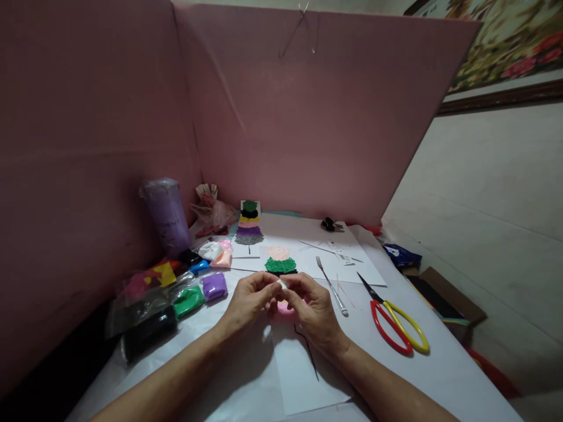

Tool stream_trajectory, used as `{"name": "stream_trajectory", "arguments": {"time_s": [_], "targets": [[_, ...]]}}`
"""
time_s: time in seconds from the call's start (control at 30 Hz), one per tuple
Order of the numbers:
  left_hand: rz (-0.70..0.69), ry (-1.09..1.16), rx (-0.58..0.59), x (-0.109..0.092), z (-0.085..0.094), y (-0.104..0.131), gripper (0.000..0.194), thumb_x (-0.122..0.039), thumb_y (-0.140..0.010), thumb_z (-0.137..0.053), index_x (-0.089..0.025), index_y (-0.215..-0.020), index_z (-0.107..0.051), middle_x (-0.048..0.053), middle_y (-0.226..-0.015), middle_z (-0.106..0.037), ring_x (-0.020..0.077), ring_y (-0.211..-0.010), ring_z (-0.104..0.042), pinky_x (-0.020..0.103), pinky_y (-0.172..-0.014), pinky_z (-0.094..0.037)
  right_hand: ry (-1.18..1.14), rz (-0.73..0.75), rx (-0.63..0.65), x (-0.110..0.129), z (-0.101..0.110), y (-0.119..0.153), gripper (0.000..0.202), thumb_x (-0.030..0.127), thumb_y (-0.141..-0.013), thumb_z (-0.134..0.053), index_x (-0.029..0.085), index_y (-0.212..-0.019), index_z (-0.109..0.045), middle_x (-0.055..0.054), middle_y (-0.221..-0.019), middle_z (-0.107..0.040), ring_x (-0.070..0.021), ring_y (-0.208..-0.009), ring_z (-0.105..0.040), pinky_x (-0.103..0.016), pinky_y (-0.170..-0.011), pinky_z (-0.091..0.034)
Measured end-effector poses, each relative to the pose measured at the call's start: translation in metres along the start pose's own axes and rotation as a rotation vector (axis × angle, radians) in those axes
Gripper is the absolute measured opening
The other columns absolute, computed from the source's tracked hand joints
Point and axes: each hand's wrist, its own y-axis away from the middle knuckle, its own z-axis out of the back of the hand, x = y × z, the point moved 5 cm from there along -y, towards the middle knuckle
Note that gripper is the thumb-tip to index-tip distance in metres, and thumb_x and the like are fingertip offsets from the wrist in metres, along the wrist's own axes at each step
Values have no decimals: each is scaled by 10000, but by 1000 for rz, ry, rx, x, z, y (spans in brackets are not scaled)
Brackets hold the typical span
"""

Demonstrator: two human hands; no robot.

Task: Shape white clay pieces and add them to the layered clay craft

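Observation:
My left hand [257, 293] and my right hand [314, 302] meet over the middle of the table, fingertips pinched together. Between them is a small lump of white modelling clay [282, 284]. Beneath the hands lies a white sheet of paper [303, 384] bearing bands of coloured clay. Its pale peach band and textured green clay band [280, 265] show beyond the fingers, with a thin black edge below. Partly covered by my hands is a pink clay band [285, 312], with a bit of yellow above it. A dark drawn line runs down the paper.
Left are bagged clays, including purple [214, 286] and green [189, 301], and a purple cup [166, 217]. A banded clay picture [249, 225] lies behind. Right are a fork [332, 287], toothpicks and red-and-yellow scissors [393, 319]. Pink panels [308, 117] enclose the back and left.

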Motion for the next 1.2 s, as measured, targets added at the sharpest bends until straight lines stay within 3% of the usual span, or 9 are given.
{"name": "stream_trajectory", "arguments": {"time_s": [0.17,0.33,0.67,0.97,1.2], "targets": [[-12,-13,47,3,1,-1,296,-397,-704,-743,-120,-777,-667,4,-585,-620,101,-462,-550,221,-476,-428,-63,-58,4,1,-1,1,140,317,-855,-622,191,-889,-672,-36,-811,-648,-164,-706,-598,-278,-621,-491],[-37,-44,23,-1,0,-3,275,-374,-696,-748,-113,-742,-677,1,-570,-610,90,-459,-528,210,-467,-407,-176,-150,1,-3,-2,0,186,350,-824,-657,166,-853,-642,-17,-755,-644,-134,-628,-575,-250,-569,-472],[-139,-116,-174,-7,3,-3,195,-285,-642,-749,-122,-698,-658,-27,-555,-579,81,-479,-498,200,-473,-398,-440,-335,-159,-11,1,-2,162,305,-719,-718,164,-754,-646,35,-589,-576,-95,-463,-496,-220,-454,-422],[-210,-109,-306,-9,13,-1,211,-259,-649,-734,-133,-792,-641,-54,-559,-563,73,-471,-493,186,-457,-408,-569,-430,-308,-23,13,-3,201,275,-642,-766,145,-734,-643,36,-547,-584,-70,-401,-482,-189,-420,-400],[-111,-66,-211,-4,16,-4,257,-317,-631,-776,-118,-740,-655,-12,-563,-600,95,-494,-536,198,-467,-420,-470,-404,-321,-27,16,-6,291,389,-686,-772,151,-807,-657,11,-615,-598,-101,-509,-518,-194,-452,-447]]}}
